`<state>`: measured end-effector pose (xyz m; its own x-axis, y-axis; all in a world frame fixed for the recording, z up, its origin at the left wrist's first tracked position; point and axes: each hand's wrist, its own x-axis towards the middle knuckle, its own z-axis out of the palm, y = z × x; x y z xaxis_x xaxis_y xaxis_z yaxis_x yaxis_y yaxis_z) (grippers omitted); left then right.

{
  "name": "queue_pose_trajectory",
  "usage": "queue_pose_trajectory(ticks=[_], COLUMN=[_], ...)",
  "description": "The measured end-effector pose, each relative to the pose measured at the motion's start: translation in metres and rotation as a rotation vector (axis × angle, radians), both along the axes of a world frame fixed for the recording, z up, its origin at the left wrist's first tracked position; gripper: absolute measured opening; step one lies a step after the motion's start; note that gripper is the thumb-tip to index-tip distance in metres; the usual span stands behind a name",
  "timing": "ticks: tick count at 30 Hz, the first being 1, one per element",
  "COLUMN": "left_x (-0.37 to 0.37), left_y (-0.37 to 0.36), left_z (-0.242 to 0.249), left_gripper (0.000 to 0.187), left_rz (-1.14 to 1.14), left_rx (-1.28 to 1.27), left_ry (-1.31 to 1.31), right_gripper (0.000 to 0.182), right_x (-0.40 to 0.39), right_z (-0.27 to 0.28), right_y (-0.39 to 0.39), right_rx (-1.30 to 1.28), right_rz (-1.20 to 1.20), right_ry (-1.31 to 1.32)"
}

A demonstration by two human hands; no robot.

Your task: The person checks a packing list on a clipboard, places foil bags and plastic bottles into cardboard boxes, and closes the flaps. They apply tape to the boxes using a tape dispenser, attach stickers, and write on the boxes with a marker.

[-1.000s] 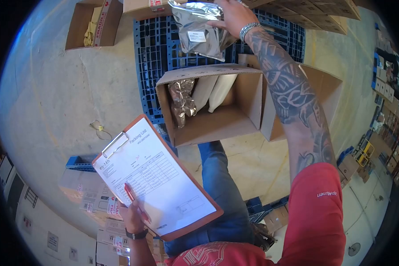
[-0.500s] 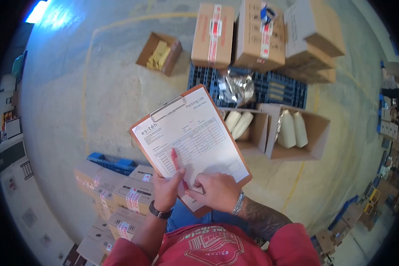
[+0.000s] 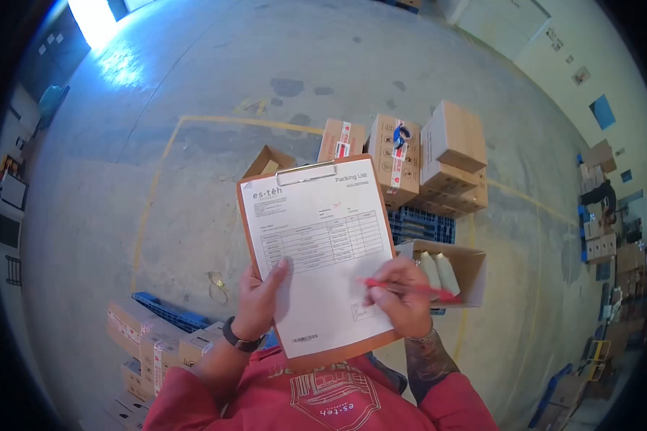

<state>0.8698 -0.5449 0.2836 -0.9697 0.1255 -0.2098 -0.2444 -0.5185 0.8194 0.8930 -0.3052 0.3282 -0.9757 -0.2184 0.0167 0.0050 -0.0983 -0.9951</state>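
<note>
My left hand (image 3: pixel 257 300) grips the left edge of a brown clipboard (image 3: pixel 316 359), its thumb lying over the paper. Under the metal clip (image 3: pixel 306 173) is a printed packing list (image 3: pixel 302 294) with a table, a barcode and a small box at the lower right. In my right hand (image 3: pixel 402 298) is a red pen (image 3: pixel 438 292), pinched between thumb and fingers over the lower right of the sheet. The pen is slightly blurred, its front end pointing left across the page. The fingers behind the clipboard are hidden.
Beyond the clipboard, taped cartons (image 3: pixel 395 165) stand by a blue pallet (image 3: pixel 424 224), a tape dispenser (image 3: pixel 401 136) on top. To the right, an open box (image 3: pixel 471 269) holds pale bottles (image 3: pixel 438 271). More cartons (image 3: pixel 158 352) lie at lower left. A person (image 3: pixel 602 195) is far right.
The pen has gone from my left hand to my right. The clipboard is now more upright and squarer to me, and the view has lifted to show more floor and wall.
</note>
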Motion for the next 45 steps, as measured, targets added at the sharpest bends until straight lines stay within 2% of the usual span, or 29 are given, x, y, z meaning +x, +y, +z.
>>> queue_pose_trajectory(ticks=[1, 2, 4, 5, 7, 9, 12, 14, 18, 20, 23, 28, 33, 36, 39, 45], left_x=[-0.002, -0.001, -0.001, 0.000, 0.003, 0.004, 0.009, 0.012, 0.013, 0.014, 0.014, 0.014, 0.014, 0.014, 0.014, 0.013], left_y=[-0.005, -0.011, -0.015, -0.017, -0.020, -0.022, -0.025, -0.030, -0.030, -0.031, -0.031, -0.033, -0.032, -0.030, -0.030, -0.031], left_z=[0.009, 0.017, 0.030, 0.035, 0.043, 0.051, 0.061, 0.052, 0.055, 0.059, 0.059, 0.059, 0.060, 0.062, 0.057, 0.059], left_gripper=[0.033, 0.033, 0.033, 0.034, 0.034, 0.034, 0.033, 0.033, 0.034, 0.035, 0.036, 0.036, 0.034, 0.034, 0.035, 0.037], left_rz=[0.007, -0.014, -0.031, -0.039, -0.045, -0.069, -0.066, -0.068, -0.035, -0.052, -0.057, -0.044, -0.048, -0.047, -0.018, -0.029], left_rx=[0.009, 0.001, -0.001, -0.023, -0.044, -0.086, -0.114, -0.108, -0.136, -0.144, -0.151, -0.169, -0.160, -0.144, -0.190, -0.176], left_ry=[0.012, 0.039, 0.085, 0.097, 0.115, 0.163, 0.177, 0.179, 0.200, 0.207, 0.206, 0.203, 0.187, 0.176, 0.195, 0.208], right_gripper=[0.020, 0.020, 0.031, 0.031, 0.042, 0.049, 0.045, 0.039, 0.042, 0.027, 0.020, 0.022, 0.022, 0.019, 0.020, 0.019], right_x=[-0.001, -0.001, -0.008, -0.007, 0.001, -0.005, -0.008, -0.008, -0.008, -0.008, -0.012, -0.016, -0.015, -0.014, -0.006, 0.002], right_z=[0.005, 0.009, 0.018, 0.022, 0.031, 0.040, 0.037, 0.021, 0.021, 0.020, 0.023, 0.027, 0.027, 0.016, 0.024, 0.020], right_y=[0.002, 0.003, 0.009, 0.004, -0.012, -0.014, -0.008, -0.006, -0.022, -0.021, -0.021, -0.028, -0.025, -0.024, -0.026, -0.022], right_rx=[-0.024, -0.016, 0.010, 0.015, -0.075, -0.095, 0.016, 0.114, 0.127, 0.313, 0.440, 0.423, 0.538, 0.386, 0.290, 0.369], right_rz=[-0.118, -0.114, -0.106, -0.104, -0.373, -0.367, -0.350, -0.346, -0.536, -0.582, -0.589, -0.665, -0.671, -0.782, -0.761, -0.645], right_ry=[0.233, 0.246, 0.530, 0.545, 0.378, 0.373, 0.444, 0.679, 0.656, 0.690, 0.718, 0.670, 0.612, 0.576, 0.611, 0.635])
